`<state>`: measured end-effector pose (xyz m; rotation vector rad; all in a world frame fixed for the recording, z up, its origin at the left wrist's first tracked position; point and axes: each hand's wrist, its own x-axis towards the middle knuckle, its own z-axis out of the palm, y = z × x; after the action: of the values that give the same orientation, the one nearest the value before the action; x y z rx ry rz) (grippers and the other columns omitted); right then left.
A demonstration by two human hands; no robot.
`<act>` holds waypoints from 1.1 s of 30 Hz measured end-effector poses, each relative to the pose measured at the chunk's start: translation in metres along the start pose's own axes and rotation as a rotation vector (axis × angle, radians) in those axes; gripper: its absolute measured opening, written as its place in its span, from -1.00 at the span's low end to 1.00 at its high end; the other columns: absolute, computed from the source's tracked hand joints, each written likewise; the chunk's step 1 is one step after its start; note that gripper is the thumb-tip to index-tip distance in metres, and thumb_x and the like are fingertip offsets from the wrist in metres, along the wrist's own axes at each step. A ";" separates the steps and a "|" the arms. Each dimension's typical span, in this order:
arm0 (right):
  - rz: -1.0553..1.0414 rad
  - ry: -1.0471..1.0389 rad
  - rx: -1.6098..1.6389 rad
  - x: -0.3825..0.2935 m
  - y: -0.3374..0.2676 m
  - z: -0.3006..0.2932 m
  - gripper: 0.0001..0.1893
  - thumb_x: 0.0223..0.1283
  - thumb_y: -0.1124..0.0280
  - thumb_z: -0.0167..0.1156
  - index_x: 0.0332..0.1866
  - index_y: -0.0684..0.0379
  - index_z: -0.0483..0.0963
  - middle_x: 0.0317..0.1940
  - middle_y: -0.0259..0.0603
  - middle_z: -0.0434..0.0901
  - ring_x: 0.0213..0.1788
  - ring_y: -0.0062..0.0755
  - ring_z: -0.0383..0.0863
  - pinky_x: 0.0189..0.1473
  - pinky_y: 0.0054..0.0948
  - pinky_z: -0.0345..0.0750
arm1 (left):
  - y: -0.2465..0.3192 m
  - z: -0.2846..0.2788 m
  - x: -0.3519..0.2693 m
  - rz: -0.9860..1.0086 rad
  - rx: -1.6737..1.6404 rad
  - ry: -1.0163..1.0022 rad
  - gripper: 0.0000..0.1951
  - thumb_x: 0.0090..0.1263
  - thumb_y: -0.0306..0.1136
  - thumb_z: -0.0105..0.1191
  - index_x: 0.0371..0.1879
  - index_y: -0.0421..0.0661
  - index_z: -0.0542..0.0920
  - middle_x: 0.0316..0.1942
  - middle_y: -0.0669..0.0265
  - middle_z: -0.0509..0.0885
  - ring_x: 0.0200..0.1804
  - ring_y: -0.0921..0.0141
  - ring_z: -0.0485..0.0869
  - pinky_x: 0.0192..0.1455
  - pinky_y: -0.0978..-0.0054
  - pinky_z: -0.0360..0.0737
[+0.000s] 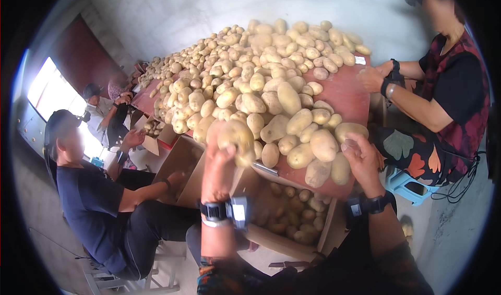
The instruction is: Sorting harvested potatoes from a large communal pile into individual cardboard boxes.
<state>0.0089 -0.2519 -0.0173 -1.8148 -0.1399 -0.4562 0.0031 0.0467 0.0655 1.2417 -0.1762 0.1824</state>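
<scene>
A large heap of potatoes covers much of a red table. My left hand, somewhat blurred, is closed on a potato above the heap's near edge; another potato shows just beneath it. At the table's near right corner, my right hand has its fingers spread and bent beside a big potato; whether it touches that potato is unclear. Below the table edge, between my forearms, stands a cardboard box partly filled with potatoes.
At the left sits a person in a dark T-shirt, one hand over another cardboard box. A person in a patterned vest sits at the right near a blue stool. More people sit at the far left. A metal strip lies along the table edge.
</scene>
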 end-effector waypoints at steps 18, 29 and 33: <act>0.052 -0.047 -0.010 0.006 0.007 0.000 -0.69 0.10 0.46 0.25 -0.03 0.23 0.44 -0.17 -0.23 0.53 -0.16 -0.48 0.52 -0.25 -0.56 0.43 | -0.074 -0.015 0.202 -0.028 0.548 -0.087 -0.17 0.07 -0.31 0.30 0.37 -0.12 0.19 0.22 -0.03 0.37 0.16 0.28 0.46 0.16 0.37 0.47; 0.112 -0.079 -0.019 0.005 0.009 0.004 -0.65 0.22 0.40 0.17 0.09 0.27 0.42 -0.13 -0.20 0.56 -0.07 -0.51 0.53 0.00 -0.53 0.46 | -0.070 -0.060 0.154 0.057 0.527 0.059 -0.23 0.11 -0.27 0.23 0.32 -0.26 0.23 0.18 0.00 0.43 0.21 0.25 0.43 0.23 0.45 0.36; 0.114 -0.073 0.018 0.006 0.008 0.006 -0.63 0.19 0.36 0.23 0.08 0.24 0.44 -0.09 -0.19 0.56 -0.04 -0.45 0.54 0.00 -0.50 0.48 | -0.078 -0.069 0.147 0.065 0.586 0.047 -0.28 0.13 -0.25 0.22 0.29 -0.24 0.29 0.19 -0.01 0.43 0.22 0.26 0.41 0.25 0.43 0.34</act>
<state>0.0187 -0.2496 -0.0237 -1.8119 -0.0903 -0.3070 0.1669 0.0938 0.0066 1.8131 -0.1252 0.3346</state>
